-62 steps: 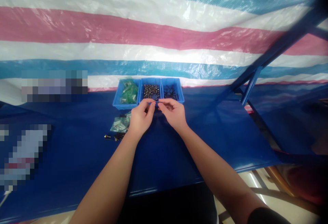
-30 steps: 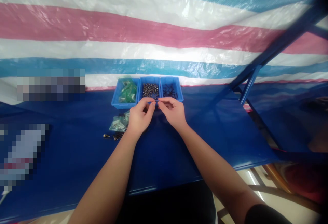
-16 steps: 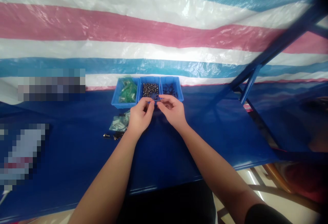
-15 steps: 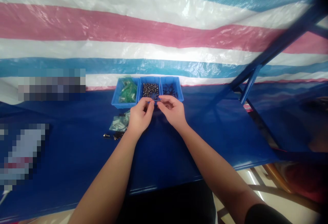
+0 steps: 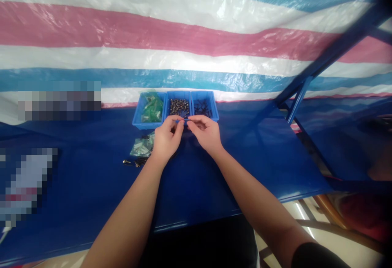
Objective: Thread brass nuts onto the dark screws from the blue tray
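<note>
My left hand and my right hand meet fingertip to fingertip in front of the blue bins. Both are closed in a pinch. Something small and dark is between the fingertips, too small to name. Just beyond my hands is the middle bin, which holds many small metal-and-black parts. The right bin contains thin black pieces. In the left bin lies a green plastic bag with pale parts. Beside my left wrist are a clear bag of silvery pieces and dark metal-tipped parts.
A blue-covered table spreads under everything. Striped plastic sheeting hangs behind it. At the right, a blue metal frame slants over the table. Blurred-out items lie at the left, and a wooden chair stands at the lower right.
My fingertips have come slightly closer together, and the right index finger has lowered a little. Otherwise both hands hold nearly the same place; the bins are unchanged.
</note>
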Demonstrator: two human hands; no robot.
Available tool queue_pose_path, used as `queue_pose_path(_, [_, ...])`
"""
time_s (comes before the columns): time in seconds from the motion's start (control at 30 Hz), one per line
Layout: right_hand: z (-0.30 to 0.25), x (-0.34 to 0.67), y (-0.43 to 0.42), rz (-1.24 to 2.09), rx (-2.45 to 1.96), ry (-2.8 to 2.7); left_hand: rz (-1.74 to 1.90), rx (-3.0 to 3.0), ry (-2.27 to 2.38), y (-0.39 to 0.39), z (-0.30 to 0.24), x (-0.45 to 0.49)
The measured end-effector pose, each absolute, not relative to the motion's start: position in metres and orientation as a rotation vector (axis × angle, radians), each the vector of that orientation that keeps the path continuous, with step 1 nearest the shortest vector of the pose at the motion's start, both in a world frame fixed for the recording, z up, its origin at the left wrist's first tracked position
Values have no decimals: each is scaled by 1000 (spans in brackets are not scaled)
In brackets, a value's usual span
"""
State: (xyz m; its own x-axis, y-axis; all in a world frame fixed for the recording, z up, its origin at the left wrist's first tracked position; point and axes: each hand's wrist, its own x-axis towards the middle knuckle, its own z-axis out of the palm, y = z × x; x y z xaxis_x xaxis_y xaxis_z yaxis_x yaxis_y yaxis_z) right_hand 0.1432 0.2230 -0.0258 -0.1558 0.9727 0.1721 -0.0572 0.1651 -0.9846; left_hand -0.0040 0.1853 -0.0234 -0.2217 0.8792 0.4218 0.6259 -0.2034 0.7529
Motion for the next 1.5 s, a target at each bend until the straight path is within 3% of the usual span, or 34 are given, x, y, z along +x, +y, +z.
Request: queue_pose_path(1.5, [-25, 142, 223, 1194, -958, -1376, 1379, 1748, 1797, 185, -27, -5])
